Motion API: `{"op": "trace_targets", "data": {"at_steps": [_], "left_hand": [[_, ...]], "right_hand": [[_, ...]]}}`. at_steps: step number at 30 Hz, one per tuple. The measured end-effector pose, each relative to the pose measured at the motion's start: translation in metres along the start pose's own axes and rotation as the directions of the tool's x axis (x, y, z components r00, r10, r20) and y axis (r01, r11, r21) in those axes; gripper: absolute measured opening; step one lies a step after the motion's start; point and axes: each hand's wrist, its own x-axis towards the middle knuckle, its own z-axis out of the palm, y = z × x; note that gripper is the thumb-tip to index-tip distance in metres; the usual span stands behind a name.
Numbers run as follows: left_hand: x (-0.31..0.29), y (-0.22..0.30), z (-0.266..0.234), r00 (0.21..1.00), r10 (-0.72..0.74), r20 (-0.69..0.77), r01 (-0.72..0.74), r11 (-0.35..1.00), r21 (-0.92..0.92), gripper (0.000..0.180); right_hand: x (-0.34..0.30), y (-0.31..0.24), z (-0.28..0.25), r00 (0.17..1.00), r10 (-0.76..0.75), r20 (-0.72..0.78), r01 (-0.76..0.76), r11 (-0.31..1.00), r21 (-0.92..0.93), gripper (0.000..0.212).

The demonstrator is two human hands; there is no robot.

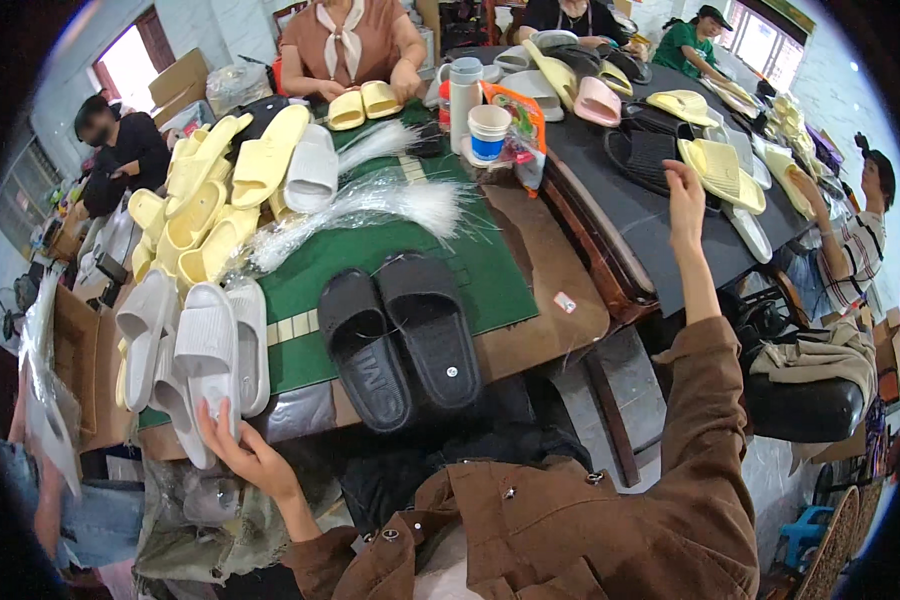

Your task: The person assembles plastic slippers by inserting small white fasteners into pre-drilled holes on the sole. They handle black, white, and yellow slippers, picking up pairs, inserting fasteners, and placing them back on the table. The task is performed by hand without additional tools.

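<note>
My left hand (243, 458) is at the near left table edge, fingers spread and touching the heel of a light grey slide slipper (207, 335). More light grey slippers (251, 340) lie around it. My right hand (684, 208) is raised at the end of an outstretched arm, its fingers bent together; anything between them is too small to make out. Behind it are a black slipper (642, 160) and a pale yellow slipper (720, 172). A pair of black slippers (438, 335) stands side by side in front of me, a thin strand between them.
Bundles of clear plastic strands (370, 218) lie on the green mat (490, 270). Yellow slippers (268, 157) are heaped at left. A flask (464, 100) and a white-and-blue cup (487, 133) stand between the tables. Several people sit around; one holds yellow slippers opposite me.
</note>
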Motion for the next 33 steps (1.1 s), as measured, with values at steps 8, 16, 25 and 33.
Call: {"op": "trace_targets", "data": {"at_steps": [8, 16, 25, 33], "left_hand": [[-0.018, 0.03, 0.003, 0.977, -0.054, 0.207, 0.066, 0.997, -0.05, 0.035], [-0.03, 0.059, 0.029, 0.898, 0.07, 0.434, -0.041, 0.996, -0.075, 0.036], [-0.041, 0.085, 0.079, 0.785, 0.111, 0.61, -0.122, 0.992, -0.023, 0.058], [-0.049, 0.079, 0.15, 0.791, 0.146, 0.594, -0.222, 0.973, 0.056, 0.051]], "right_hand": [[0.106, 0.078, -0.069, 0.954, -0.159, -0.253, -0.072, 0.698, -0.713, 0.055], [0.152, 0.128, -0.125, 0.993, 0.109, 0.038, -0.012, 0.429, -0.903, 0.069], [0.17, 0.108, -0.108, 0.986, 0.164, 0.043, -0.14, 0.929, -0.343, 0.063], [0.241, 0.038, -0.137, 0.971, -0.177, 0.161, 0.199, 0.971, -0.134, 0.039]]}}
